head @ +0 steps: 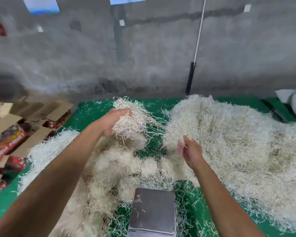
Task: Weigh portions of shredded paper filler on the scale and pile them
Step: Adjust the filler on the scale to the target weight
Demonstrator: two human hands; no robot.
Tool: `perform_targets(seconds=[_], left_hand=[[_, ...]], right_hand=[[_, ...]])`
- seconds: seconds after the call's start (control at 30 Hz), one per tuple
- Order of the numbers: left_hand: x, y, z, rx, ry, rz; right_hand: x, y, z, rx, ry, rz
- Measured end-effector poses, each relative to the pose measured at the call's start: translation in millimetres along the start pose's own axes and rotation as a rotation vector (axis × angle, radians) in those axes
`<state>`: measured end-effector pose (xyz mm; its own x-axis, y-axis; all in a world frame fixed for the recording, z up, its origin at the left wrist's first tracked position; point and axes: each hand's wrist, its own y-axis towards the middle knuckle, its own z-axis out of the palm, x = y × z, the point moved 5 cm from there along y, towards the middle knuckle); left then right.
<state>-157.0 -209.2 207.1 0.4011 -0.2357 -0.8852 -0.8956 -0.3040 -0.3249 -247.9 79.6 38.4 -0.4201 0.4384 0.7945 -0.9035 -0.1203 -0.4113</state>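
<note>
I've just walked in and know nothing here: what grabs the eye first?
The big heap of shredded paper on the right of the green table. Mid-frame, the left hand grips a raised clump. A bare metal scale sits at the near edge.

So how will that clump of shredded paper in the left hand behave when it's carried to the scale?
Probably light and floppy: the clump bulges loosely beyond the left hand. It will likely shed, since strands trail from it and litter the green cloth. Strands may also snag on the big heap.
</note>
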Motion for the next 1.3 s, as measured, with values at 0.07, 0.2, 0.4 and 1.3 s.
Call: perform_targets(seconds=[0.07, 0.2, 0.4, 1.3], left_hand=[[-14, 5, -4, -0.013, -0.005, 0.001], [-22, 23, 15, -0.019, 0.030, 0.056], [-11, 45, 64, 0.053, 0.062, 0.005], [312, -119, 119, -0.104, -0.489, -0.510]], right_hand=[[-13, 12, -37, -0.140, -0.090, 0.040], [-37, 17, -70, -0.178, -0.360, 0.105], [16, -7, -15, -0.182, -1.306, -0.431], [-149, -134, -17, 0.464, -1.588, -0.132]])
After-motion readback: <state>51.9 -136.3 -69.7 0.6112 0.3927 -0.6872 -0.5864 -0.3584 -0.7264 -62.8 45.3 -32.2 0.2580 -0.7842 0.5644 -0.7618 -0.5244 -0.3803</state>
